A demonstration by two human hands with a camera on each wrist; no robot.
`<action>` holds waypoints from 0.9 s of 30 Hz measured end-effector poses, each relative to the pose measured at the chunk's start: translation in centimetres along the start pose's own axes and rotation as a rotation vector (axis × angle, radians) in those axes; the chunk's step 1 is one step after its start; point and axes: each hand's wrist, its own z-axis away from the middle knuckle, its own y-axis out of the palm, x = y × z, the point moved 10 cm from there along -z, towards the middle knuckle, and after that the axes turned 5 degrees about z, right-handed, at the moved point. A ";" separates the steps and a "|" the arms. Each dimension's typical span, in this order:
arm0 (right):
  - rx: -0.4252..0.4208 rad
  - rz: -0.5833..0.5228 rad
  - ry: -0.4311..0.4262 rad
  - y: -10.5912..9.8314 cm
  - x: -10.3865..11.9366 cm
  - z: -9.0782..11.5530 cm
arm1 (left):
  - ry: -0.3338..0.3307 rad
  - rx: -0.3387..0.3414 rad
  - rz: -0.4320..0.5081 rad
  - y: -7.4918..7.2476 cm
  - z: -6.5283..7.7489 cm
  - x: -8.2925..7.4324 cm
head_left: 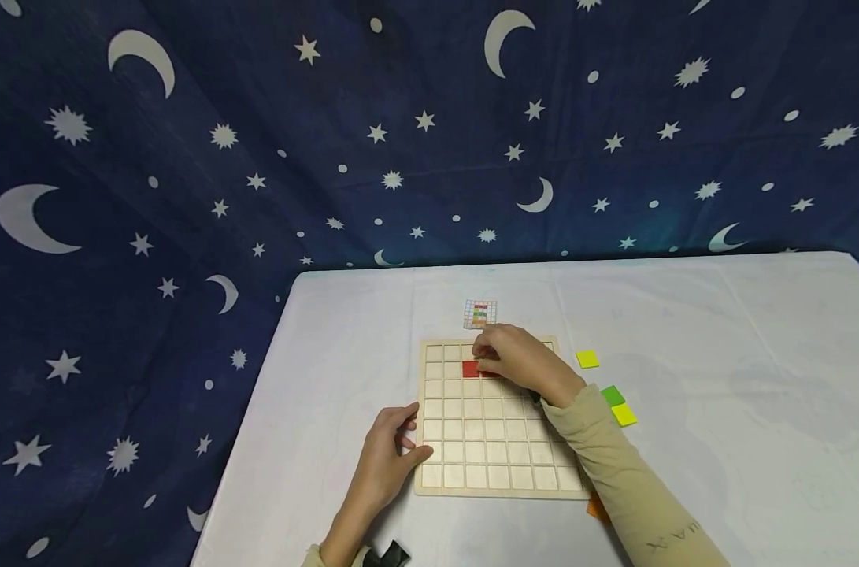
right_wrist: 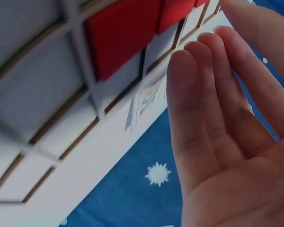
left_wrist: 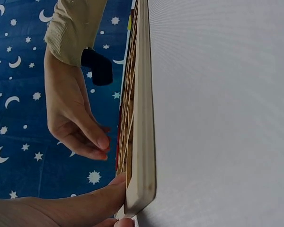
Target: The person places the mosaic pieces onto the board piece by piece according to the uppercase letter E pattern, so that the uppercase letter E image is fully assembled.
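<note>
A wooden grid board (head_left: 472,494) lies flat on the table, with red square tiles (head_left: 470,368) in a row of cells near its far side. My left hand (head_left: 386,449) holds the board's near left corner, its thumb on top and fingers along the edge. Over the far part of the board is my right hand (head_left: 517,358), partly covering the red tiles in the head view. In the right wrist view, its fingers (right_wrist: 184,94) extend beside the red tiles (right_wrist: 125,35). No tile shows between its fingertips in the left wrist view.
A small pattern card (head_left: 480,314) with a coloured grid lies beyond the board. To the right are a yellow tile (head_left: 587,359), a green tile (head_left: 612,395) and another yellow tile (head_left: 623,415). An orange piece (head_left: 597,508) shows partly under the right sleeve.
</note>
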 end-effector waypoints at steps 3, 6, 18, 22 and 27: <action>-0.015 0.008 0.006 -0.5 -0.3 0.6 | -0.006 -0.001 0.000 -0.1 0.0 0.0; -0.032 0.019 0.009 -1.1 -0.8 1.3 | -0.008 0.003 0.005 -0.1 0.1 0.0; -0.062 0.040 0.080 -4.0 -4.4 4.3 | 0.008 0.026 0.002 0.4 -0.1 0.0; -0.067 0.056 0.084 -4.8 -5.2 5.2 | 0.000 0.022 0.002 0.4 0.0 0.1; -0.057 0.062 0.107 -5.4 -6.2 6.1 | -0.010 0.011 0.001 0.0 0.2 0.1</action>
